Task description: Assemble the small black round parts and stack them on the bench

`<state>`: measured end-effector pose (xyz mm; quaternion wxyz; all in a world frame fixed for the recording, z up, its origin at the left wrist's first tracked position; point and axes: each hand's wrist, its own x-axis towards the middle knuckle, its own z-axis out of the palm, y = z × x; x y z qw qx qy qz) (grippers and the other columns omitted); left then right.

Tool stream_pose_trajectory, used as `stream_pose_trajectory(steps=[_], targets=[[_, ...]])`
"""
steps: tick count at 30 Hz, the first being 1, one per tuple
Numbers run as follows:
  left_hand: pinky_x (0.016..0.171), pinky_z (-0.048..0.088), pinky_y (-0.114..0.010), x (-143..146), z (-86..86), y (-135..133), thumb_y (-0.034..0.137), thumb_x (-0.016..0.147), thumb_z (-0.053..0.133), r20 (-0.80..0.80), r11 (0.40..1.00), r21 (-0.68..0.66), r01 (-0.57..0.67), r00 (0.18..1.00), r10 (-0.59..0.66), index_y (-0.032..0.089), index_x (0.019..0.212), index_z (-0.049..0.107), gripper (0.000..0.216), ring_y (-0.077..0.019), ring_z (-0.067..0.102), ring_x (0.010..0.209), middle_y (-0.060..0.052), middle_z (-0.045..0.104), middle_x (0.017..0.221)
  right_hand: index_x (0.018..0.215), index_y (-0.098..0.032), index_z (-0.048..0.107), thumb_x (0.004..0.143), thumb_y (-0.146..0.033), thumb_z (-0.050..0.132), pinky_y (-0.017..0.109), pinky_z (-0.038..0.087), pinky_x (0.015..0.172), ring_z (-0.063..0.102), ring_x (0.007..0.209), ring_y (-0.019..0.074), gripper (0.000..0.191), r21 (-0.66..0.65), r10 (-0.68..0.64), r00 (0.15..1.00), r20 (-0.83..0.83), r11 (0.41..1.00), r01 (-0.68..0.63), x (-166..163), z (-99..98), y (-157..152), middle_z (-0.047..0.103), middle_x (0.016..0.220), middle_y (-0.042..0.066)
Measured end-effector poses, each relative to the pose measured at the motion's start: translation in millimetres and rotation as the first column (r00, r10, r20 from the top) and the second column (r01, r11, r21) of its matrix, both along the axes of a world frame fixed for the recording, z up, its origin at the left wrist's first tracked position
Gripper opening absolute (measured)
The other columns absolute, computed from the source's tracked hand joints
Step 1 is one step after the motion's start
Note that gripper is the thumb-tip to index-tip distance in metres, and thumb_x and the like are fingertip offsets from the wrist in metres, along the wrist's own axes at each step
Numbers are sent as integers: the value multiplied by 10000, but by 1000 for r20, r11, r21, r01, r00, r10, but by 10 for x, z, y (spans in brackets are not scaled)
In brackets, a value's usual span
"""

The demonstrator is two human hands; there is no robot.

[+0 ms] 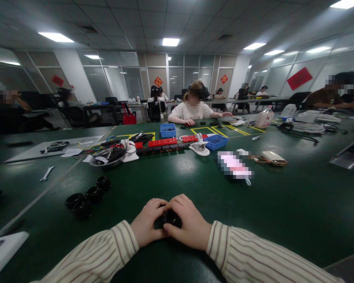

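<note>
Both my hands meet at the near edge of a dark green table (283,204). My left hand (147,222) and my right hand (188,226) are curled around a small black round part (171,217), fingers wrapped over it from both sides. Only its dark top shows between my fingers. Three similar black round parts (87,196) lie loose on the table to the left, about an arm's reach away. My sleeves are striped beige.
A wrench (47,173) lies at far left. A bowl of cables (107,156), red blocks (162,142), blue bins (215,141), a white clamp (199,146) and a power bank (273,157) sit mid-table. A person sits opposite; others work at both sides.
</note>
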<state>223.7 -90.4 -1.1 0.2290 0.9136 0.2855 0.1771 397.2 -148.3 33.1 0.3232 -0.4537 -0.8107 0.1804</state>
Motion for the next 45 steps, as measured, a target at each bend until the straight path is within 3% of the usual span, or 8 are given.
stream_pose_trajectory(steps=[10,15,21,26,32,36,41,45], targets=[[885,373,-418,-7,-8,23,340,640,694,-11,1000,2,16,1000,-16,221,1036,545,439,-254,457,986,-49,503,1052,928,-162,556,590,-112,472,359,328,887,448,949,202,352,114,228,973,-37,968,-223,1,21,-15,573,992,62],[879,373,-431,-14,-23,26,459,710,615,32,999,13,44,999,-44,180,1046,543,442,-270,455,982,-88,505,1057,1051,-167,492,685,-236,591,376,308,916,432,990,206,385,87,101,994,-44,991,-96,9,17,-30,510,1058,73],[868,386,-434,-7,-10,21,457,702,610,-10,1000,9,15,1000,-15,197,1008,566,405,-274,466,973,-79,515,1050,936,-175,503,673,-330,673,344,371,782,447,866,195,350,27,-97,995,-18,995,97,0,-28,-17,514,909,39],[886,383,-424,1,1,10,411,684,636,-4,1000,-3,0,1000,0,192,1038,540,427,-272,461,989,-79,514,1054,895,-168,530,658,-279,673,340,374,783,445,852,191,298,7,-67,998,21,998,67,-4,-12,-8,519,886,39],[896,370,-414,0,5,10,210,608,662,-14,1000,-7,10,1000,-10,206,1026,534,437,-258,451,995,-54,502,1058,951,-167,555,619,-104,525,347,345,865,464,909,193,339,78,147,989,-24,986,-145,1,11,-4,581,968,48],[894,365,-423,-3,9,11,259,617,689,-23,1000,-1,12,1000,-12,207,1007,550,418,-259,448,998,-52,496,1060,914,-179,565,579,-91,462,391,282,952,463,978,209,362,90,214,977,-26,973,-211,5,20,-19,605,970,45],[908,349,-441,-8,-5,13,365,672,672,13,1000,16,26,1000,-27,197,1067,532,452,-264,441,1008,-72,494,1071,1031,-207,523,645,-156,516,429,180,1018,432,1060,208,389,92,187,982,-17,979,-185,18,42,-44,540,1098,47],[879,382,-428,-9,-12,22,431,717,607,-4,999,18,34,999,-34,198,1056,537,417,-264,458,984,-75,511,1058,1002,-179,509,702,-248,595,389,315,912,453,965,204,319,90,30,997,-65,996,-24,24,20,-31,533,1006,62]])
